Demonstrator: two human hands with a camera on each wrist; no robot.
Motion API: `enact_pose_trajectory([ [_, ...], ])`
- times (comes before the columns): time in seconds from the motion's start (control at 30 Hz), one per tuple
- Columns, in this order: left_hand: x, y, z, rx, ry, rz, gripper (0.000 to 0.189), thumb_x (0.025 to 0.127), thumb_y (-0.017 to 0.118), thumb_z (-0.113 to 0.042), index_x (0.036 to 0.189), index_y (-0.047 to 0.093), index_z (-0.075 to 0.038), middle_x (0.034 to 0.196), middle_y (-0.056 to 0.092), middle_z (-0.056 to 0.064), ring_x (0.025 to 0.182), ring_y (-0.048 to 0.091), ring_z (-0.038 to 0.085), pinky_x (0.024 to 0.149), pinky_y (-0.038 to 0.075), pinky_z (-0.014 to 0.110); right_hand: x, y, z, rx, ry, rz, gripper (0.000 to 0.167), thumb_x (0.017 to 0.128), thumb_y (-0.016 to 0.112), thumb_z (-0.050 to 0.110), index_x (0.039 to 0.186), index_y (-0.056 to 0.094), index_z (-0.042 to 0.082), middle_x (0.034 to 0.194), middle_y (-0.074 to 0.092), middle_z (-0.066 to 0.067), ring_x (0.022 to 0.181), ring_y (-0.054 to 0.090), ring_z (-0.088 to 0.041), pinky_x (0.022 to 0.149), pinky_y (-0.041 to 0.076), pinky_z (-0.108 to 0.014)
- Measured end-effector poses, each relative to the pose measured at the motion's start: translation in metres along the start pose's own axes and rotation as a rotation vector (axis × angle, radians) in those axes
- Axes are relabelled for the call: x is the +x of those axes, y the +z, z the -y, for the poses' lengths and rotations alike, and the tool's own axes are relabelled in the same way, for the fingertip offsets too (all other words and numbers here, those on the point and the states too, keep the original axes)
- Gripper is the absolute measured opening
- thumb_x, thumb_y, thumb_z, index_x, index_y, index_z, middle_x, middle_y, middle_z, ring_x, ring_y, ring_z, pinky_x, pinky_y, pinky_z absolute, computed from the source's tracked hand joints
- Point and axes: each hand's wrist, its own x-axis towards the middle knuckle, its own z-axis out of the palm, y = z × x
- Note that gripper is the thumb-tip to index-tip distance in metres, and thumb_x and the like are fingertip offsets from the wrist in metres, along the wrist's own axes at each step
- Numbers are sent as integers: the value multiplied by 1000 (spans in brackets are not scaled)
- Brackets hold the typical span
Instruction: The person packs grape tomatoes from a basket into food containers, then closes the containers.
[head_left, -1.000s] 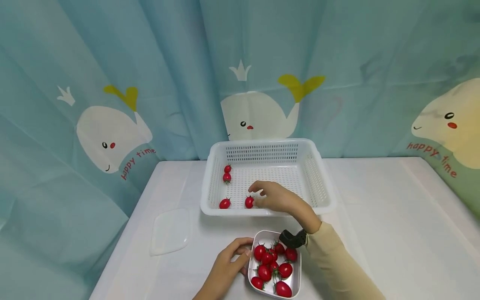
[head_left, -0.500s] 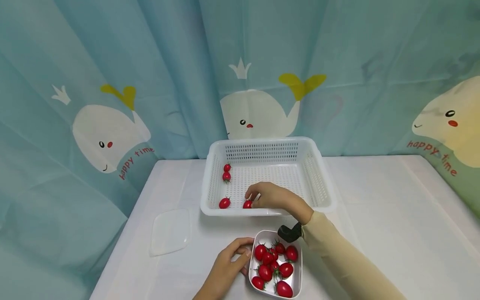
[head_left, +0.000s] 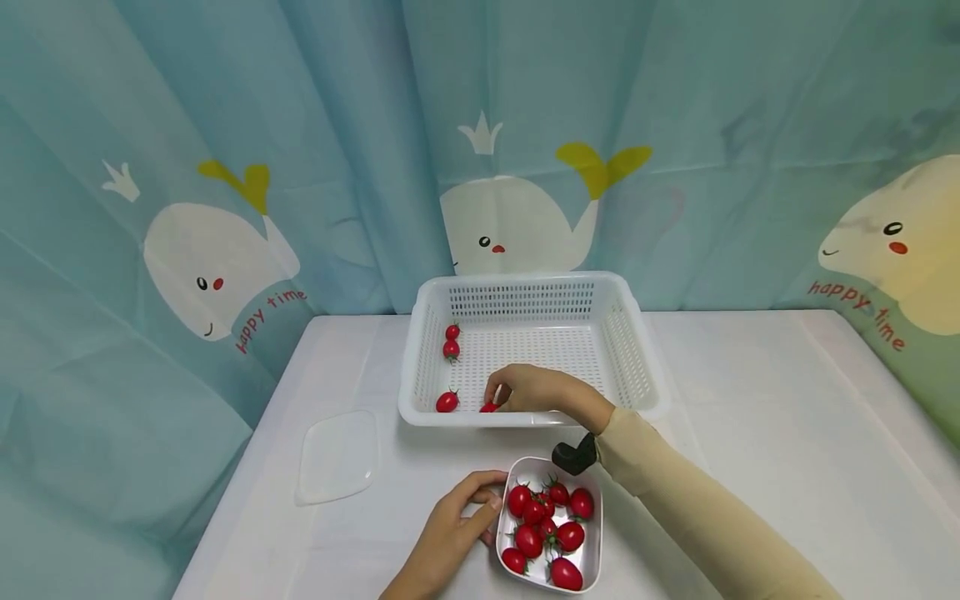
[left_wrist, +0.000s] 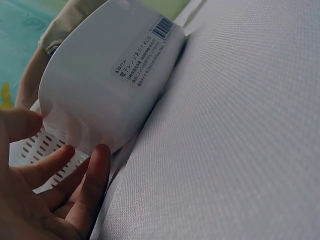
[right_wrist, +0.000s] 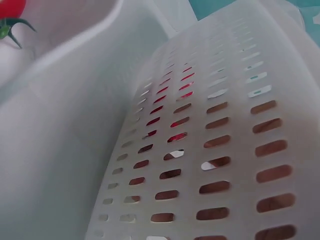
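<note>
My right hand [head_left: 534,388] reaches over the near rim of a white perforated basket [head_left: 525,419]. Its thumb and fingers pinch a red cherry tomato [head_left: 488,407] inside, partly hidden by the hand and rim. In the right wrist view, the basket's slotted wall [right_wrist: 195,150] screens most of this hand, with red showing through the slots. My left hand [head_left: 450,529] rests its fingertips against the outer left side of a small white container [head_left: 597,542] of cherry tomatoes [head_left: 528,542]. The left wrist view shows those fingers [left_wrist: 97,165] touching the container's labelled wall.
Several cherry tomatoes lie along the basket's left side, including a near one [head_left: 447,402] and a pair [head_left: 451,348]. A clear lid [head_left: 339,458] lies flat on the white tablecloth [head_left: 757,433] at left. Behind the table hangs a blue whale-print curtain [head_left: 360,167].
My right hand has moved slightly left and lower in the basket, its fingers closing round the cherry tomato. The left hand stays at the container.
</note>
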Motion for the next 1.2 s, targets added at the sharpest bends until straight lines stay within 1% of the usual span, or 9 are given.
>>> enact_pose_trajectory([
  [0.13,0,0,0,-8,-3,1,42,105,60,-31,143,60,-12,110,69,12,70,64,10,71,55,21,1,-1,1,28,-3,25,6,93,73,8,98,72,10,100,73,-5,88,63,-17,79,55,-28],
  [0.3,-1,-1,-1,-16,-2,7,42,105,61,-30,142,60,-11,110,69,13,71,64,8,71,55,21,0,-1,2,78,-13,36,9,91,70,3,96,72,10,96,69,-4,86,60,-17,75,52,-27],
  [0.57,-1,-1,-3,-17,-2,10,43,105,61,-30,142,59,-10,110,69,14,75,64,8,70,57,21,5,2,12,28,-53,-16,20,94,69,7,114,73,9,116,73,-9,103,65,-21,97,57,-41],
  [0.7,0,0,-2,-25,-3,15,43,104,61,-29,142,60,-9,110,69,14,76,64,8,70,57,21,11,5,17,49,-27,-32,26,94,71,9,120,70,8,121,72,-13,97,66,-21,92,58,-39],
  [0.8,0,1,-2,-30,-6,15,42,104,61,-30,141,60,-9,109,70,13,78,64,7,70,57,21,16,8,22,62,-21,-11,30,93,72,10,123,69,8,124,71,-13,96,65,-20,89,56,-35],
  [0.87,0,1,-2,-30,-8,12,42,104,61,-30,141,60,-10,109,70,13,80,63,7,70,57,21,18,10,24,74,-25,15,29,93,73,11,122,70,9,122,71,-11,97,63,-20,88,54,-34],
  [0.97,0,1,-2,-29,-7,9,42,105,61,-30,142,60,-10,110,70,13,82,63,7,70,57,21,21,12,27,95,-29,52,20,93,72,12,113,71,9,114,71,-6,97,61,-18,86,52,-31],
  [1.1,0,1,-1,-31,-8,10,41,105,60,-29,142,60,-11,110,70,12,82,63,7,71,57,21,23,13,26,118,-27,72,8,95,71,10,103,70,8,102,70,-4,91,59,-17,81,49,-26],
  [1.2,0,0,0,-37,-13,11,41,105,60,-29,142,60,-12,110,70,11,83,63,7,70,57,21,23,13,26,138,-14,78,7,95,70,8,102,71,9,101,70,-4,90,59,-17,78,48,-24],
])
